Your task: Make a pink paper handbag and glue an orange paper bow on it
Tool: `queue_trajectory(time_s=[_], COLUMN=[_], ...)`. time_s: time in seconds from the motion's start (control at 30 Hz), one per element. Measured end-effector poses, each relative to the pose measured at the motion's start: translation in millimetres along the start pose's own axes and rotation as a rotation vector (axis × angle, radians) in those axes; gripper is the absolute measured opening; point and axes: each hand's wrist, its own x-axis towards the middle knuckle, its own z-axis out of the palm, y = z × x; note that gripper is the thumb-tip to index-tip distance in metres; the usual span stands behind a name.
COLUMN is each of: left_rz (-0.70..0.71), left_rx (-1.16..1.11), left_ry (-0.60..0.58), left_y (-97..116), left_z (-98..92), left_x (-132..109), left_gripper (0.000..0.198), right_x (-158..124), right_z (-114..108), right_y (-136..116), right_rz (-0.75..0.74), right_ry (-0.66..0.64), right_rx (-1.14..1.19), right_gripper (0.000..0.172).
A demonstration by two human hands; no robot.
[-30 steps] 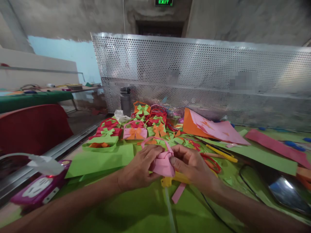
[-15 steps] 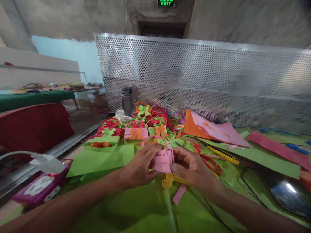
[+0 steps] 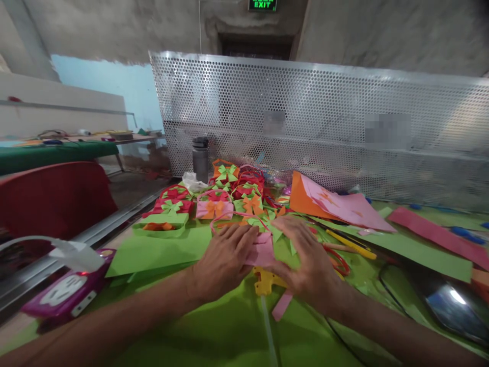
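A small pink paper handbag point(image 3: 260, 253) lies on the green tabletop in front of me, its thin handle arching toward the back. My left hand point(image 3: 225, 262) rests on its left part with fingers laid out flat. My right hand point(image 3: 311, 262) is at the right edge, fingers stretched and thumb apart, the thumb tip close to or touching the paper. Just below the bag is a yellow glue gun point(image 3: 263, 283), partly hidden by my right hand, with a pale glue stick point(image 3: 269, 326) running toward me. A pink paper strip point(image 3: 282, 306) lies beside it.
Several finished paper bags with bows point(image 3: 214, 209) stand behind. Green paper sheets point(image 3: 160, 250) lie left, near a purple power strip point(image 3: 69, 285). Rightward are a yellow cutter point(image 3: 351, 243), pink sheets point(image 3: 351, 209) and a dark shiny object point(image 3: 454, 306). A grey bottle point(image 3: 200, 160) stands before the perforated metal panel point(image 3: 321, 102).
The pink bag was held raised between both hands and now lies lower and flatter. My left hand has flattened over it; the right hand's fingers have let go and spread.
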Motion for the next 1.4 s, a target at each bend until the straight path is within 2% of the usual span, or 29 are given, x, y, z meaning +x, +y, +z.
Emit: queue_trajectory(time_s=[0.07, 0.13, 0.27, 0.47, 0.63, 0.87, 1.07, 1.13, 1.23, 1.3, 1.4], left_rz=[-0.009, -0.009, 0.02, 0.091, 0.081, 0.035, 0.1, 0.123, 0.221, 0.292, 0.284], left_rx=[0.018, 0.036, 0.132, 0.274, 0.296, 0.303, 0.292, 0.275, 0.202, 0.114, -0.042], left_ry=[-0.016, -0.037, -0.043, 0.027, 0.094, 0.084, 0.082, 0.143, 0.352, 0.439, 0.399], left_y=[2, 6, 13, 20, 21, 18, 16, 14, 11, 10, 7], left_z=[0.0, -0.9, -3.6, -7.3, -14.5, -27.5, -22.7, -23.2, -28.6, -31.9, -30.7], left_x=[1, 2, 2, 0, 1, 2, 0, -1, 0, 1, 2], left_gripper=[0.054, 0.047, 0.033, 0.027, 0.03, 0.035, 0.032, 0.034, 0.032, 0.026, 0.014], right_x=[-2, -4, -7, -6, -5, 0, -1, 2, 9, 14, 17], right_z=[2, 6, 10, 8, 8, 3, 6, 5, 0, -4, -7], right_y=[-1, -2, -4, -9, -8, -5, -3, 1, 10, 16, 22], right_rz=[-0.133, -0.154, -0.16, -0.176, -0.181, -0.15, -0.185, -0.149, -0.024, 0.064, 0.195], right_ry=[-0.091, -0.158, -0.152, -0.176, -0.095, -0.074, -0.128, -0.12, -0.063, -0.028, -0.034], right_rx=[-0.214, -0.362, -0.488, -0.544, -0.547, -0.543, -0.525, -0.514, -0.419, -0.304, -0.119], right_gripper=[0.06, 0.056, 0.048, 0.044, 0.038, 0.038, 0.043, 0.041, 0.043, 0.049, 0.054])
